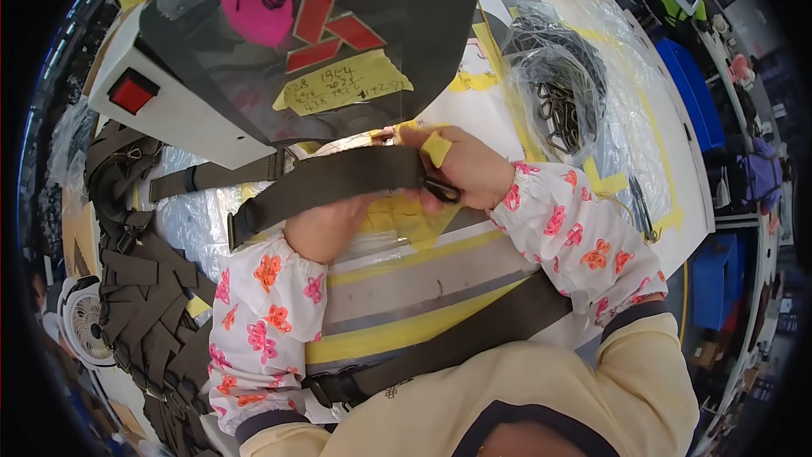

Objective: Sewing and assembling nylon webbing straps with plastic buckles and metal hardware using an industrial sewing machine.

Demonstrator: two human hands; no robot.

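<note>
A dark olive webbing strap arches across the work surface in front of the machine head. My right hand, with yellow tape round a digit, is closed on the strap's right end. A dark metal hook or ring shows just below those fingers. My left hand lies under the strap's middle, touching it; its fingers are hidden by the webbing. At the strap's left end sits a dark buckle. Behind, another strap section runs toward the machine.
The grey machine housing, with a red switch, overhangs the far side. Many olive straps pile up at left beside a small white fan. A plastic bag of metal hooks stands at right. Another strap crosses near my body.
</note>
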